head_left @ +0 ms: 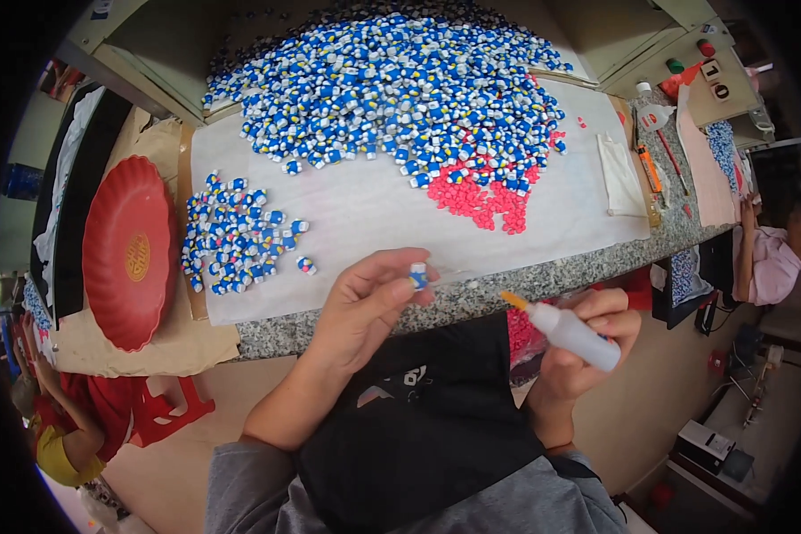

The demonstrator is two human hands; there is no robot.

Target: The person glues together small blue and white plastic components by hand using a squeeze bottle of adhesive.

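My left hand (pixel 365 307) pinches one small blue and white figure (pixel 418 275) between thumb and fingertips, just above the table's front edge. My right hand (pixel 587 347) grips a small white squeeze bottle (pixel 571 334) whose orange nozzle (pixel 513 300) points left toward that figure, a short gap away. A large heap of the same blue and white figures (pixel 392 89) covers the far part of the white sheet (pixel 374 214). A smaller group of figures (pixel 236 236) lies at the left. Small pink pieces (pixel 481 200) are piled at the heap's near edge.
A red scalloped plate (pixel 129 254) rests on brown paper at the left. The speckled stone counter edge (pixel 525 280) runs in front. A folded white cloth (pixel 620 173) and pens lie at the right. Other people sit at lower left and far right. A red stool (pixel 165 409) stands below.
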